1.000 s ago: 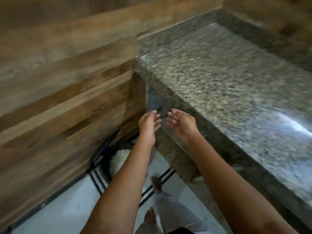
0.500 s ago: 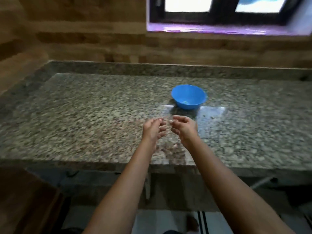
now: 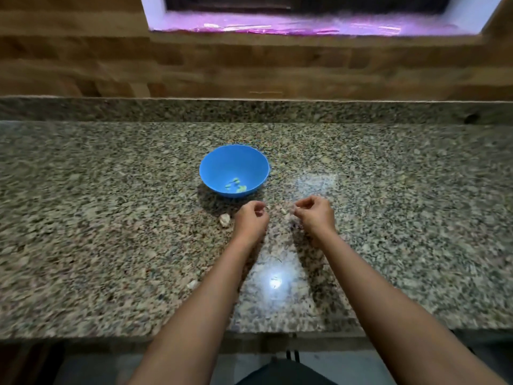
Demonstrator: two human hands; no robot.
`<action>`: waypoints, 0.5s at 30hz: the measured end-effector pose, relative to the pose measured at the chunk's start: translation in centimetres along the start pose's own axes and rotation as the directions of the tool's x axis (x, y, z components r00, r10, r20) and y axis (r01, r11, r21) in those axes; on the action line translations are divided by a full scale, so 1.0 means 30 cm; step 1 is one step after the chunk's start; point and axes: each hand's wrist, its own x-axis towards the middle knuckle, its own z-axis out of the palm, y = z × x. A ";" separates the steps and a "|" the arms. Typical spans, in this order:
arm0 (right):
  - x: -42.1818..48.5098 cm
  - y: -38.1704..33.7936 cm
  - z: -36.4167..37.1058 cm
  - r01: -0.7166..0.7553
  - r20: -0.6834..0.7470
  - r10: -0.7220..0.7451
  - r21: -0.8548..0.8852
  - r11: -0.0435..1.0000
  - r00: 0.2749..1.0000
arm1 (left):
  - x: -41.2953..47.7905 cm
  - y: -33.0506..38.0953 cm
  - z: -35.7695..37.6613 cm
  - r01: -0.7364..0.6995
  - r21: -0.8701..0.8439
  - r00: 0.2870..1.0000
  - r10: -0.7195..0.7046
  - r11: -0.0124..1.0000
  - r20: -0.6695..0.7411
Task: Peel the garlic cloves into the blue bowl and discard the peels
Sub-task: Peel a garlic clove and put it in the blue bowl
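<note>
No writing shows. The blue bowl sits mid-surface, peeled cloves inside. Just before it, left hand and right hand curl their fingers — contents unclear — beside an unpeeled clove.

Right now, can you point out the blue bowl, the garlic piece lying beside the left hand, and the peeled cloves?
blue bowl point(image 3: 219, 165): head view, bare inner wall, upper left.
garlic piece point(image 3: 224, 219): head view, middle of the pale lump on the counter.
peeled cloves point(image 3: 236, 185): head view, small pale bits on the bowl's bottom.
</note>
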 end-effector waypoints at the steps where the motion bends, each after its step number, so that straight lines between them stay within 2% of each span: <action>1: 0.017 0.006 -0.005 -0.017 0.021 0.017 0.015 1.000 1.000 | 0.009 0.012 0.012 -0.027 0.124 1.000 0.027 0.992 0.002; 5: 0.078 0.048 -0.018 -0.034 0.020 0.033 0.059 0.998 0.999 | 0.050 0.047 0.070 -0.102 0.380 0.994 0.083 0.919 0.066; 10: 0.079 0.052 -0.045 -0.069 0.051 0.062 0.137 0.988 0.997 | 0.062 0.072 0.122 -0.229 0.391 0.973 0.209 0.891 0.094; 15: 0.074 0.034 -0.053 -0.101 0.071 0.088 0.210 0.972 0.994 | 0.076 0.084 0.125 -0.210 0.383 0.977 0.209 0.900 0.044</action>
